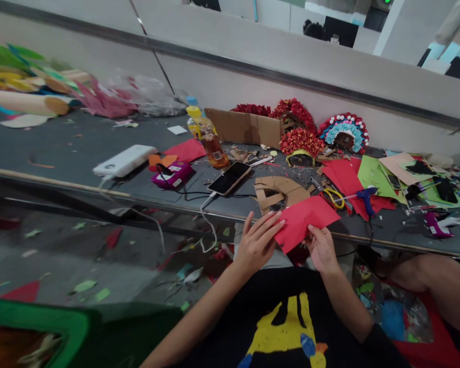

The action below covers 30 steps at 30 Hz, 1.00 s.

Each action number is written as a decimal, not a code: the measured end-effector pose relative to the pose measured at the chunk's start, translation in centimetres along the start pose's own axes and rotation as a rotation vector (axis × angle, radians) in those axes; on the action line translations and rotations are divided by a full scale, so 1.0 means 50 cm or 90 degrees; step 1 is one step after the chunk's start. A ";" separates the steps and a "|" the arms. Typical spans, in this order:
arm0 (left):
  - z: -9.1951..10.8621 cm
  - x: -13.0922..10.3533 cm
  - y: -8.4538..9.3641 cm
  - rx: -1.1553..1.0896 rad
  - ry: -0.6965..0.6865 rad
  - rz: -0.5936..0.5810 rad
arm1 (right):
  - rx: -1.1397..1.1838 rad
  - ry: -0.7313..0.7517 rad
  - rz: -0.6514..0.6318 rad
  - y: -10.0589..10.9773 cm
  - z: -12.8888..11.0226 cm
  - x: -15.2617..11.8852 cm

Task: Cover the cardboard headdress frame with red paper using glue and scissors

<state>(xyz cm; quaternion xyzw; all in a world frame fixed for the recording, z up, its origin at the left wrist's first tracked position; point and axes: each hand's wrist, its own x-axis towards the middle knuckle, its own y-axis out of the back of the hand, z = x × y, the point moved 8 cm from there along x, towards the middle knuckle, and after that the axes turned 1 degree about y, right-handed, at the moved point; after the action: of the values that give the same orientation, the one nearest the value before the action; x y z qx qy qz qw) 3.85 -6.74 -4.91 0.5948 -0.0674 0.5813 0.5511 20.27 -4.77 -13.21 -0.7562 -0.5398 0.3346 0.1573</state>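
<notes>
A sheet of red paper (305,221) is held up near the table's front edge, before my chest. Its lower right edge is pinched between the thumb and fingers of my right hand (322,249). My left hand (257,240) lies against the sheet's left edge with fingers stretched out and the thumb apart. Just behind the paper is an arch-shaped cardboard piece (296,188), partly covered by it. Yellow-handled scissors (333,198) and a blue glue gun (367,200) lie to the right, beside more red sheets (343,176).
A phone (230,178) on a cable, a drink bottle (210,140), a purple box (172,175) and a white power bank (124,160) stand left. Decorated arches (345,133) line the wall. Green paper (375,176) lies right. Another person's leg (437,281) and a green bin (72,327) flank me.
</notes>
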 end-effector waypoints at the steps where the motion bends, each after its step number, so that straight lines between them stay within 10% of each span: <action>1: -0.011 -0.017 0.001 -0.039 0.068 0.037 | -0.003 -0.013 0.001 0.008 0.008 -0.001; 5: -0.088 -0.121 -0.022 -0.342 0.521 0.202 | -0.027 -0.059 0.021 0.059 0.048 -0.007; 10: -0.102 -0.145 -0.109 -0.742 0.866 0.041 | -0.046 -0.058 0.058 0.125 0.064 -0.002; 15: -0.070 -0.114 -0.139 -0.711 0.911 -0.218 | -0.085 -0.089 0.010 0.135 0.074 0.005; 24: -0.076 -0.128 -0.139 -0.735 0.951 0.089 | -0.252 -0.147 -0.147 0.137 0.083 -0.005; 30: -0.137 -0.123 -0.038 -0.624 0.889 0.244 | -0.536 0.065 -0.214 0.080 -0.084 0.037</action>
<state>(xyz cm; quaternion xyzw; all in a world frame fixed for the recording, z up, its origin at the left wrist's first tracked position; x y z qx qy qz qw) -0.92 -4.44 -12.66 -0.2228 -0.0560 0.8010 0.5528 26.28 -4.03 -13.17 -0.6719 -0.7355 0.0179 -0.0853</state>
